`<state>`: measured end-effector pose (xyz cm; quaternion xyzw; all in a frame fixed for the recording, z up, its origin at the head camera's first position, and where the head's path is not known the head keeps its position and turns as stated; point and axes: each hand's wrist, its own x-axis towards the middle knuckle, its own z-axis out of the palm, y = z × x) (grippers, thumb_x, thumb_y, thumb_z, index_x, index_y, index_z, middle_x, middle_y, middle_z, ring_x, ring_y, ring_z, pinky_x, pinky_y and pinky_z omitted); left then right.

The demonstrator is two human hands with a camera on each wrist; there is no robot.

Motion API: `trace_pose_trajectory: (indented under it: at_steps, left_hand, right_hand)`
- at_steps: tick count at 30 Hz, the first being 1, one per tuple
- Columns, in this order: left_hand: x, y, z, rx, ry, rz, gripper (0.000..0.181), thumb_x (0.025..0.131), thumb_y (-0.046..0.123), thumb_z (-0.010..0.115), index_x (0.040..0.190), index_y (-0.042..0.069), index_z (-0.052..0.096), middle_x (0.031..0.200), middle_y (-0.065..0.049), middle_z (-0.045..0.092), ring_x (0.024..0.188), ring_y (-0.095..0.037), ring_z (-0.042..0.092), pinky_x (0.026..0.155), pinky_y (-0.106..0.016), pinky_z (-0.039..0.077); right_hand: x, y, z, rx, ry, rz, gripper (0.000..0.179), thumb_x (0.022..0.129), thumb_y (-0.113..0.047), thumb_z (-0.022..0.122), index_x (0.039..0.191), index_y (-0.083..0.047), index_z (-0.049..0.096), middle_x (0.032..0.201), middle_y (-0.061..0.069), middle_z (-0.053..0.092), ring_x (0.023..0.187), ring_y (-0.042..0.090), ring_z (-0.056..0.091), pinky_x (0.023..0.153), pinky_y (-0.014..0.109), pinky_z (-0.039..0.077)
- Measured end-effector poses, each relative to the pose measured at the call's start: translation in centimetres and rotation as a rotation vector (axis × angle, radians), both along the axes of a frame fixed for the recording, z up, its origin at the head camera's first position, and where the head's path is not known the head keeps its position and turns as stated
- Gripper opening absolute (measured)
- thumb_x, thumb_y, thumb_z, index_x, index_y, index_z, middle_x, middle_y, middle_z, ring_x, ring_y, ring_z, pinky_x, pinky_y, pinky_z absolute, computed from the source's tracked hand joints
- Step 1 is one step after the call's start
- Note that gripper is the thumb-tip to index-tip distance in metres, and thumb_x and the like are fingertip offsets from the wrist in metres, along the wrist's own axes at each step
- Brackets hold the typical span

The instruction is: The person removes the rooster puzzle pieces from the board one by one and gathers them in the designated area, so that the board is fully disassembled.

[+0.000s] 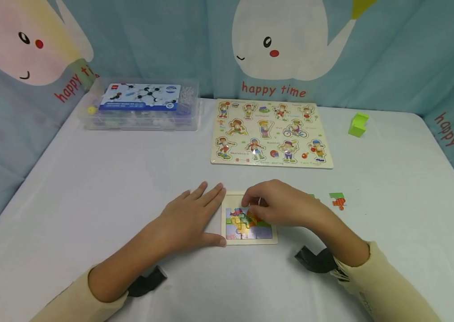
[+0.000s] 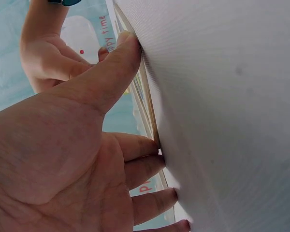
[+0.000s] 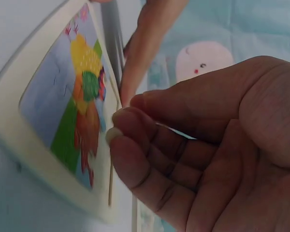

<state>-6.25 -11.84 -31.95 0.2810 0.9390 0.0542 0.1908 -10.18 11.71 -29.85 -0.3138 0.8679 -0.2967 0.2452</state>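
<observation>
A small wooden jigsaw puzzle (image 1: 248,232) in a cream frame lies in front of the person, its picture in yellow, green, red and lilac. A bare cream strip shows along the far side of its recess. My left hand (image 1: 190,219) lies beside it with fingers extended, thumb and fingertips at the frame's left edge. Over the frame's right part, my right hand (image 1: 281,203) bends its fingers (image 3: 130,162), thumb and index close together near the bare strip. I cannot tell whether a piece is between them. Two loose puzzle pieces (image 1: 337,201) lie to the right, one partly hidden by the right hand.
Behind the jigsaw lies a larger peg puzzle board (image 1: 272,134) with sports figures. A clear plastic case (image 1: 142,107) with a molecule-model label stands at the back left. At the back right sits a lime-green block (image 1: 358,124). A printed curtain (image 1: 210,44) borders the white table.
</observation>
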Motion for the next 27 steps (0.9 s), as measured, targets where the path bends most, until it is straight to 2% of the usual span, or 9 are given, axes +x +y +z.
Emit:
trace_pose_trajectory:
  at_steps: [5, 10, 27]
  left_hand:
    - [0.0, -0.1, -0.1, 0.002, 0.0, -0.004, 0.105, 0.084, 0.065, 0.069, 0.159, 0.006, 0.025, 0.165, -0.008, 0.022, 0.15, -0.037, 0.018, 0.113, -0.059, 0.028]
    - [-0.1, -0.1, -0.3, -0.01, 0.008, -0.004, 0.106, 0.084, 0.066, 0.069, 0.16, 0.007, 0.024, 0.165, -0.007, 0.021, 0.15, -0.037, 0.017, 0.113, -0.059, 0.028]
    - [-0.1, -0.1, -0.3, -0.012, 0.007, 0.0, 0.107, 0.083, 0.067, 0.068, 0.16, 0.008, 0.023, 0.165, -0.006, 0.021, 0.15, -0.036, 0.017, 0.113, -0.058, 0.028]
  right_hand:
    - [-0.2, -1.3, -1.0, 0.029, -0.013, 0.007, 0.016, 0.095, -0.002, 0.06, 0.1, -0.009, 0.073, 0.085, -0.004, 0.066, 0.076, 0.012, 0.056, 0.072, 0.03, 0.05]
    - [-0.1, -1.8, -1.6, 0.045, -0.005, -0.022, 0.016, 0.094, 0.0, 0.059, 0.098, -0.008, 0.072, 0.082, -0.004, 0.065, 0.073, 0.012, 0.055, 0.071, 0.03, 0.049]
    - [0.4, -2.1, -1.3, 0.077, 0.006, -0.023, 0.014, 0.096, 0.0, 0.057, 0.101, -0.008, 0.067, 0.079, -0.005, 0.06, 0.071, 0.012, 0.053, 0.07, 0.031, 0.047]
